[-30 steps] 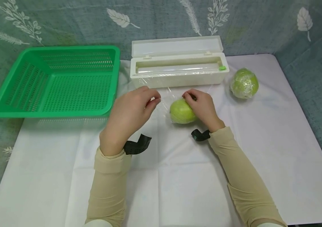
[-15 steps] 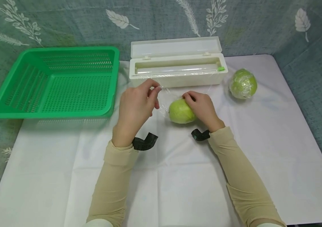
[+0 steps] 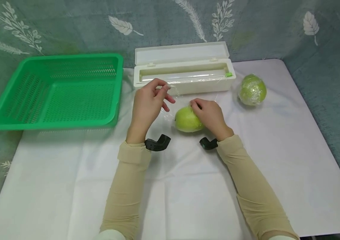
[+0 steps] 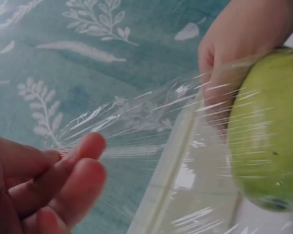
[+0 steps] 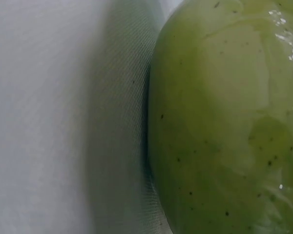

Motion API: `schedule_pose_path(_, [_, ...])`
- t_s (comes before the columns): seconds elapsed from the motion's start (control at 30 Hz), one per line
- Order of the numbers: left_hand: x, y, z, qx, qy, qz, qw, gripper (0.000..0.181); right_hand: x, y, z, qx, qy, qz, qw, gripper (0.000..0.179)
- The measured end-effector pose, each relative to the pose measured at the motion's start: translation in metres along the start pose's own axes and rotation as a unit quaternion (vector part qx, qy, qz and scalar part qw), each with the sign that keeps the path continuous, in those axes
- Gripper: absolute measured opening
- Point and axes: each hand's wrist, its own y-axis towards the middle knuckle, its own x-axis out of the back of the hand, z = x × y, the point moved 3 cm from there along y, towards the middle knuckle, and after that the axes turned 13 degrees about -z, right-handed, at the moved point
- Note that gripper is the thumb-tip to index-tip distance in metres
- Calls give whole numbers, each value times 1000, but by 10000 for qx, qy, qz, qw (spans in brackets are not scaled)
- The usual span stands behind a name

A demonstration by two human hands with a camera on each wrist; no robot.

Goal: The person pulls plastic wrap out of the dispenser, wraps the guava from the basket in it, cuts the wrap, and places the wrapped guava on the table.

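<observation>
A round green fruit (image 3: 187, 120) lies on the white tablecloth, with clear cling film over it. My left hand (image 3: 149, 106) is up and to its left, thumb and index finger pinching the film's edge; the other fingers are loosely spread. In the left wrist view the cling film (image 4: 136, 117) stretches in creases from those fingertips to the fruit. My right hand (image 3: 210, 116) is against the fruit's right side, its thumb and curled index finger pinching film near the top; the fingertips are partly hidden. The right wrist view is filled by the speckled, shiny fruit (image 5: 224, 122).
Behind the hands stands a white cling film box (image 3: 187, 88), lid raised, with a roll (image 3: 184, 76) inside and a green slider (image 3: 228, 74) at its right end. A wrapped green fruit (image 3: 252, 90) sits to the right. A green plastic basket (image 3: 56, 126) stands at left.
My left hand has moved forward and to the right, drawing the pinched film up toward the box. The right hand has stayed at the fruit. The head view has shifted slightly.
</observation>
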Motion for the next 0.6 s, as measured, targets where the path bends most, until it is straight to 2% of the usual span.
schedule_pose_path(0.13, [-9, 6, 7, 265, -83, 39, 9996, 13, -2, -1, 1, 124, -78, 57, 9999, 32])
schedule_pose_path(0.23, [-18, 7, 14, 312, -218, -38, 9993, 15, -5, -2, 0, 144, -129, 57, 9998, 31])
schedule_pose_path(0.4, [-33, 7, 16, 54, -633, -279, 9976, 15, -3, -2, 0, 204, -226, -13, 9995, 31])
schedule_pose_path(0.53, [-44, 8, 16, -210, -742, -143, 9969, 14, -1, 0, 2, 314, -211, -54, 9993, 31])
schedule_pose_path(0.6, [-47, 9, 16, -197, -791, -76, 9966, 14, -1, 1, 1, 294, -196, -74, 9993, 31])
